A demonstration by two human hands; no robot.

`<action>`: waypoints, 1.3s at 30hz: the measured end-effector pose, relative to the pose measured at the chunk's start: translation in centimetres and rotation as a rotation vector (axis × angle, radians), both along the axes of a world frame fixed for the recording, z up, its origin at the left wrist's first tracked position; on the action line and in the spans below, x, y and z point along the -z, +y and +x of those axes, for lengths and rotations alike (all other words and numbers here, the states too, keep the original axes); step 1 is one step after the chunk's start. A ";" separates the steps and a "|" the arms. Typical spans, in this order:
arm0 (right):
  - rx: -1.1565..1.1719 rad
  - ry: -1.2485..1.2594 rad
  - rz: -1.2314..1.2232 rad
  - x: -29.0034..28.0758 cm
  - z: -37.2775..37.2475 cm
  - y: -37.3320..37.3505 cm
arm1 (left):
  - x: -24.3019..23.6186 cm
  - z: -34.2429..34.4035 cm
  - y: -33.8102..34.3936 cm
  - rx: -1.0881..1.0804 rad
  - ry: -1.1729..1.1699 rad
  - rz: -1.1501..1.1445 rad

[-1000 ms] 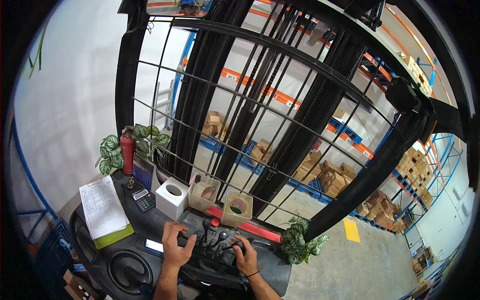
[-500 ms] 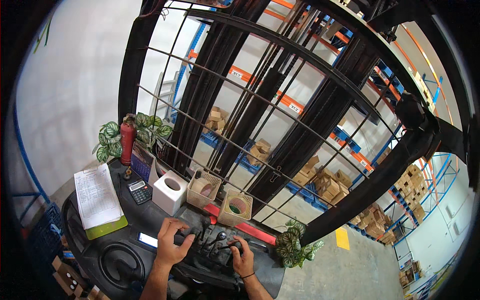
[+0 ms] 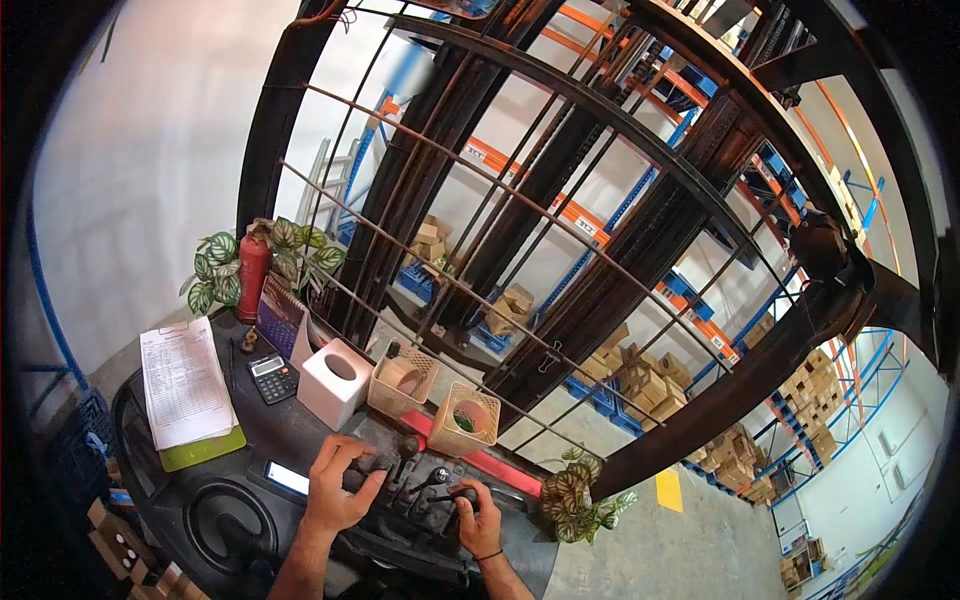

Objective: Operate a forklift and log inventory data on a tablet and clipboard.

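Note:
My left hand is curled with thumb and fingers around a dark rounded knob above the black console. My right hand closes on a black-knobbed control lever at the console's right. Between the hands stand two more levers, one with a plain black knob and one with a marked round knob. A lit phone lies just left of my left hand. Beyond the levers sit two cream mesh baskets, the nearer one holding a roll of tape.
Left on the console are a clipboard with papers, calculator, white tissue box, desk calendar and red fire extinguisher. A black mast rises behind a wire grille. Outside, racks hold cardboard boxes; a leafy plant stands right.
The view has shifted slightly, so the console sits a little farther left. Behind the grille, dark mast parts have shifted and more blue racking shows. Both hands keep their grip.

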State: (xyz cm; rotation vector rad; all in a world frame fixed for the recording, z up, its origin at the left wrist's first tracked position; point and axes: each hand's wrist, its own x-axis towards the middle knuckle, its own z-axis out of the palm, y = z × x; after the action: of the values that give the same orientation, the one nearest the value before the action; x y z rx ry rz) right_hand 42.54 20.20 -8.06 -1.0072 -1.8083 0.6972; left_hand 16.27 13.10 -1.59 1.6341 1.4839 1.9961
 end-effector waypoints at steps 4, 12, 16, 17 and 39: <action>-0.015 -0.002 -0.026 0.1 0.0 0.0 | 0.0 -0.2 0.1 -0.004 0.021 0.027; -0.009 0.013 0.006 0.2 0.0 0.2 | 0.0 -0.2 0.2 0.014 0.021 0.021; -0.028 0.027 0.027 -0.3 -0.1 0.3 | 0.1 0.1 0.3 -0.061 0.050 0.028; 0.019 -0.040 -0.043 -0.4 0.1 0.1 | 0.1 0.2 0.2 -0.055 0.043 0.011; 0.157 -0.693 0.166 5.9 10.8 8.2 | 13.2 -4.2 -14.0 -1.046 0.598 -0.741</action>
State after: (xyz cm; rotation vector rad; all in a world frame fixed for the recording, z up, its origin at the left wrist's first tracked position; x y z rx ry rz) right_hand 53.31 28.37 -13.96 -1.3633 -2.2873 0.0848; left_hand 12.06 -0.89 -14.75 1.2112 3.2440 0.8318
